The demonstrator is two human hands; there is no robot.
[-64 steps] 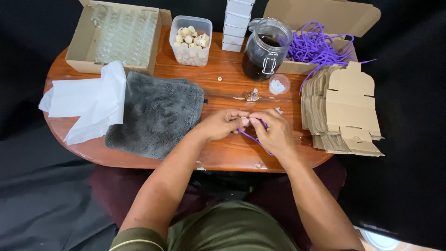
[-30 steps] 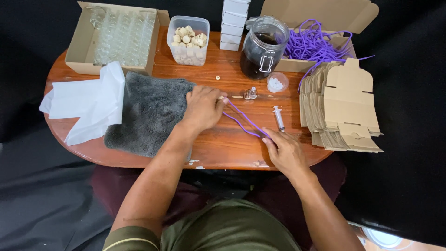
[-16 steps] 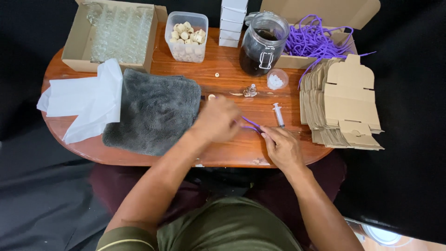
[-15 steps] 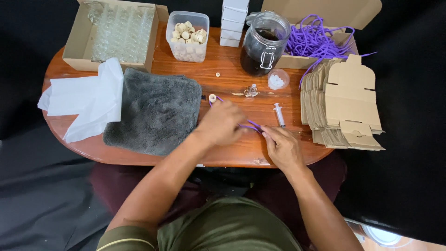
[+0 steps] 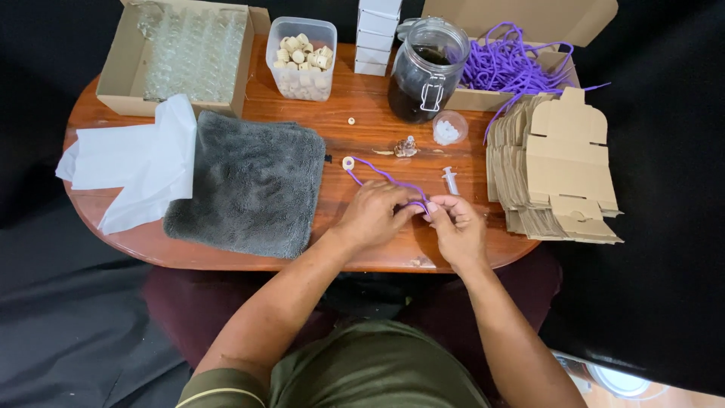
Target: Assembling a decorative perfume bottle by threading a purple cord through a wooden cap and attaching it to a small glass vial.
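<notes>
A purple cord [image 5: 381, 175] lies in a loop on the wooden table [image 5: 226, 261], with a small cork [image 5: 348, 162] at its far left end. My left hand [image 5: 374, 213] and my right hand [image 5: 454, 227] meet near the table's front edge, both pinching the near end of the cord between thumb and fingers. A small syringe [image 5: 451, 180] lies just beyond my right hand. A tiny glass bottle [image 5: 406, 146] rests further back.
A grey cloth [image 5: 253, 181] and white paper [image 5: 136, 162] lie at left. At the back stand a box of glass bottles [image 5: 185, 53], a tub of corks [image 5: 302, 53], a dark glass jar [image 5: 427, 72] and a box of purple cords [image 5: 513, 64]. Flat cardboard boxes [image 5: 559, 170] are stacked at right.
My left hand drew back from the middle of the table toward the front edge and joined my right hand on the cord; the cork end now lies out on the table.
</notes>
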